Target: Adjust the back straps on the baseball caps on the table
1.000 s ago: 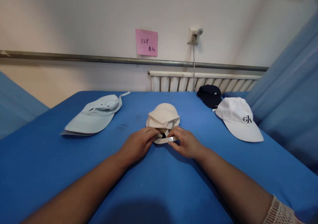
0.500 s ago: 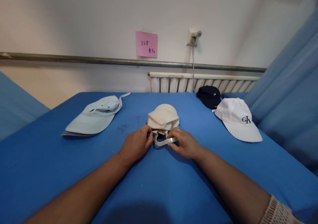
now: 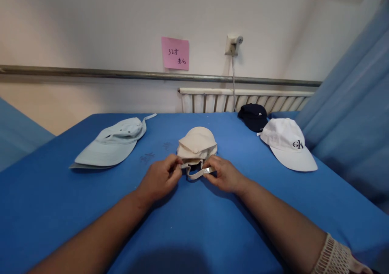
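A beige cap (image 3: 197, 139) lies on the blue-covered bed, its back opening and strap (image 3: 194, 176) facing me. My left hand (image 3: 161, 176) is closed in a pinch at the left side of the opening, where a short piece of the strap shows at its fingertips. Thumb and fingers of my right hand (image 3: 224, 174) grip the strap beside its small metal buckle (image 3: 206, 170). Between both hands the strap hangs in a slack loop. The cap's brim is hidden from me.
A pale blue-grey cap (image 3: 114, 142) lies on the left of the bed sheet (image 3: 188, 233). To the right are a white cap (image 3: 287, 142) and a dark navy cap (image 3: 253, 116). Behind stand a radiator (image 3: 219, 102) and a metal rail (image 3: 121, 75); a blue curtain (image 3: 352, 99) hangs right.
My left hand has shifted slightly left, away from the cap, and its fingers have changed position on the strap. The right hand keeps its grip near the buckle. The view has shifted a little.
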`<state>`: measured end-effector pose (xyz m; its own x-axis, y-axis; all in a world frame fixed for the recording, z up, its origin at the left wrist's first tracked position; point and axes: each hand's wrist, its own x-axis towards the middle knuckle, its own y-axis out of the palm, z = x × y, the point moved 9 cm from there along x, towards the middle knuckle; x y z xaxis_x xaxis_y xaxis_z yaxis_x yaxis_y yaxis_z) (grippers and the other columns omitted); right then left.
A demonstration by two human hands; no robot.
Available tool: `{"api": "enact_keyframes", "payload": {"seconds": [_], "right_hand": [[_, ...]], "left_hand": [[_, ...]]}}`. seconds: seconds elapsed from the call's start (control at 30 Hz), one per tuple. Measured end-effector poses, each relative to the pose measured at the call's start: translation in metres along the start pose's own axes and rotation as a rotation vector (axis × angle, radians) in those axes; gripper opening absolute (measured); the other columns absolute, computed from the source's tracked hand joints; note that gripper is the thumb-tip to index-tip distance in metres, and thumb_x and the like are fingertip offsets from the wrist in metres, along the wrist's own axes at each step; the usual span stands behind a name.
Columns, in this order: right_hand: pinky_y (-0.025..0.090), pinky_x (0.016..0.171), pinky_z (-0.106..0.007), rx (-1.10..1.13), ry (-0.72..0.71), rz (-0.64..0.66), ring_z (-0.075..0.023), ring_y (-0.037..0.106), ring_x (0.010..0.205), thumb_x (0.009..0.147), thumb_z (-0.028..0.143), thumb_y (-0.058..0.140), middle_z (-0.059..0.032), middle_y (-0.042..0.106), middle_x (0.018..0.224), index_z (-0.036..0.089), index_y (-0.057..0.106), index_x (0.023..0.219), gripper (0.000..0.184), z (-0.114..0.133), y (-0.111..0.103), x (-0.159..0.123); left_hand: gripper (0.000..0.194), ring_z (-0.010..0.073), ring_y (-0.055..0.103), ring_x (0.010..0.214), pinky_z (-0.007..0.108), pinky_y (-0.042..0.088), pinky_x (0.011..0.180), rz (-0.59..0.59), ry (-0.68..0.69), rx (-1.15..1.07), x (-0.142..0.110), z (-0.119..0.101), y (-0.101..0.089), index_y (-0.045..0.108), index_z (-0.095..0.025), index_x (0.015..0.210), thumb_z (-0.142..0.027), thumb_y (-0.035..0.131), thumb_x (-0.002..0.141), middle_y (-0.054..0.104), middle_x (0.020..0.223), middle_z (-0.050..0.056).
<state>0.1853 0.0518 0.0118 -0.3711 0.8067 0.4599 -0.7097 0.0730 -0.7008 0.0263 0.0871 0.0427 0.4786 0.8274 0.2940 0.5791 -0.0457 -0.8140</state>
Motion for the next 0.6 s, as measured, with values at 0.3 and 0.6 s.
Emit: {"api": "enact_keyframes", "payload": {"seconds": [0.3, 0.6], "right_hand": [[0.046, 0.076, -0.029, 0.003, 0.004, 0.004, -0.0168, 0.059, 0.084, 0.083, 0.013, 0.062, -0.0029, 0.061, 0.091, 0.021, 0.056, 0.095, 0.015, 0.005, -0.003, 0.001], [0.047, 0.075, -0.031, -0.03, 0.018, -0.01, -0.0179, 0.06, 0.083, 0.084, 0.016, 0.062, -0.0043, 0.063, 0.091, 0.02, 0.057, 0.097, 0.015, 0.004, 0.004, 0.002]], "left_hand": [[0.03, 0.0156, 0.058, 0.062, 0.024, 0.038, 0.057, 0.319, 0.053, -0.052, -0.008, -0.02, 0.049, 0.061, -0.021, 0.075, -0.036, 0.043, 0.093, 0.064, 0.067, 0.0], [0.015, 0.015, 0.058, 0.058, 0.026, 0.041, 0.057, 0.186, -0.102, -0.257, -0.005, -0.008, 0.041, 0.058, -0.02, 0.089, -0.034, 0.052, 0.089, 0.063, 0.064, -0.003]]}}
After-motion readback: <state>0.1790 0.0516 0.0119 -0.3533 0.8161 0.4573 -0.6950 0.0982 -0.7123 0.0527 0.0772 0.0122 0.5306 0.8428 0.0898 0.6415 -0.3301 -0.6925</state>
